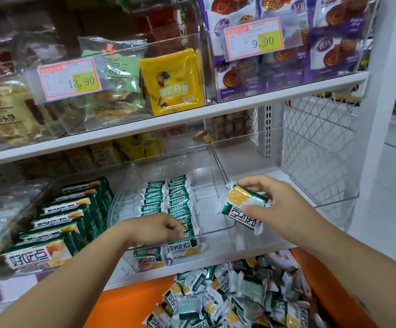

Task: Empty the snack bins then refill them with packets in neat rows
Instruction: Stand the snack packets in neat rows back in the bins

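Middle bin (pixel 216 230): open at top; two rows of packets (pixel 168 202) fill its left half; right half bare floor, free down to the front wall; left hand (pixel 161 229) lies across the front rim at the rows' near end; right hand (pixel 279 202), pinching a packet (pixel 242 205), hangs over the dividing wall (pixel 218 163); right bin (pixel 334 209) open above; upper shelf (pixel 168 121) caps headroom behind; mesh panel (pixel 317 138) closes the right side.

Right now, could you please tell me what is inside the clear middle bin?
The clear bin holds two neat rows of green packets on its left; its right is bare. The left hand hides some front packets.
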`<action>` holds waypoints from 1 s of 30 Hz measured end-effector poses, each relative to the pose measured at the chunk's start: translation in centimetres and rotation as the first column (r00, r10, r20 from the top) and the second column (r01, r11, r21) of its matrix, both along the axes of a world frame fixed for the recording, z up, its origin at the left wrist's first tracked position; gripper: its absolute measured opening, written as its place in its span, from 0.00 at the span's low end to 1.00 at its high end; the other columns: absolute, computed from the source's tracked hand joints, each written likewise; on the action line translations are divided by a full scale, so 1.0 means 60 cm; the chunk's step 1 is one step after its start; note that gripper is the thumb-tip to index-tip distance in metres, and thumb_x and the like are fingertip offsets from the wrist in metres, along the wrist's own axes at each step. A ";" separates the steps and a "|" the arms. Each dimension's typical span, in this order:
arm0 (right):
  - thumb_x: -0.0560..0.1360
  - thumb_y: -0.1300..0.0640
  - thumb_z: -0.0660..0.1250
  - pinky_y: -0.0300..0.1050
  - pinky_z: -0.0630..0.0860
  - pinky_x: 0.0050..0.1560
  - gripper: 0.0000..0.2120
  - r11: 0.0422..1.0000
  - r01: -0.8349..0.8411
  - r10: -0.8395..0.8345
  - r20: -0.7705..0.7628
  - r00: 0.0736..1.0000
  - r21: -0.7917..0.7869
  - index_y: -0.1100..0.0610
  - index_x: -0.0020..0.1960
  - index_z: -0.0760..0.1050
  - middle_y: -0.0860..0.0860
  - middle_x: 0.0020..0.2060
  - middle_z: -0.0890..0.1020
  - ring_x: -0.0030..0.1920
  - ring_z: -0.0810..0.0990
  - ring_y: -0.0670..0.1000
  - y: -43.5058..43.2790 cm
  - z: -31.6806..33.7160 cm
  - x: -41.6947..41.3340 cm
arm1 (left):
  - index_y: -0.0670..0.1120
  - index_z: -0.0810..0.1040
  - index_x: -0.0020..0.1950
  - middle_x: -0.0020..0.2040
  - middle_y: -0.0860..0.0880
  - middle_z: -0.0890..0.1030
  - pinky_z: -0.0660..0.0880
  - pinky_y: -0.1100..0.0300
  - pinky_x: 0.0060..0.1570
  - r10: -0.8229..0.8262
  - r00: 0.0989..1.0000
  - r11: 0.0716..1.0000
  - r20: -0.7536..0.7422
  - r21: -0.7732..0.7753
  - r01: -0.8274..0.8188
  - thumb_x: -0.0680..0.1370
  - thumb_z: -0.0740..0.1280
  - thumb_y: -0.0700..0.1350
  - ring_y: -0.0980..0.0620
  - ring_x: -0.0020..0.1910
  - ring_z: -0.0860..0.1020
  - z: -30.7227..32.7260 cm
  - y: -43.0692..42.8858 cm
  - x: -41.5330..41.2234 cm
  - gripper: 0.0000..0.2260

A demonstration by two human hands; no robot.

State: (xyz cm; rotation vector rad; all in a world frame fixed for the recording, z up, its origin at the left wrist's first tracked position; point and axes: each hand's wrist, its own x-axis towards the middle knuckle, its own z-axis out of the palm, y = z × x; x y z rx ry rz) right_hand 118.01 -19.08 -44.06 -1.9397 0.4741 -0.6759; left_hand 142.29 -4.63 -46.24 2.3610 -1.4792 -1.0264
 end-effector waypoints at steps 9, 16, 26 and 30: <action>0.72 0.64 0.71 0.35 0.79 0.43 0.20 1.000 0.011 -0.012 -0.032 0.999 -0.010 0.40 0.52 0.74 0.42 0.52 0.80 0.48 0.80 0.38 0.000 -0.007 0.000 | 0.55 0.82 0.46 0.48 0.58 0.82 0.74 0.64 0.53 -0.044 0.985 0.996 0.168 -0.073 0.057 0.75 0.71 0.46 0.61 0.46 0.78 -0.018 -0.008 0.008 0.03; 0.72 0.64 0.71 0.33 0.77 0.42 0.20 1.000 0.004 -0.004 -0.021 1.000 0.002 0.40 0.51 0.74 0.43 0.51 0.80 0.47 0.79 0.36 0.002 -0.006 0.004 | 0.60 0.79 0.38 0.44 0.54 0.81 0.75 0.61 0.51 -0.022 0.997 0.971 0.079 -0.238 0.040 0.76 0.71 0.46 0.55 0.46 0.80 0.002 -0.027 -0.009 0.10; 0.72 0.64 0.71 0.33 0.78 0.41 0.19 1.000 0.004 -0.004 -0.034 0.999 0.000 0.40 0.52 0.74 0.42 0.51 0.80 0.46 0.80 0.36 -0.002 -0.009 0.006 | 0.48 0.84 0.53 0.43 0.58 0.81 0.69 0.68 0.40 -0.216 0.935 0.976 0.281 0.090 0.198 0.78 0.67 0.40 0.66 0.36 0.74 -0.012 -0.057 -0.016 0.08; 0.72 0.63 0.71 0.34 0.78 0.41 0.19 1.000 0.027 -0.028 -0.057 0.998 -0.007 0.42 0.54 0.74 0.43 0.52 0.80 0.47 0.80 0.38 -0.008 -0.010 0.002 | 0.51 0.83 0.57 0.44 0.60 0.78 0.68 0.70 0.41 -0.181 0.947 0.982 0.265 -0.002 0.188 0.77 0.69 0.41 0.66 0.38 0.73 -0.005 -0.051 -0.003 0.10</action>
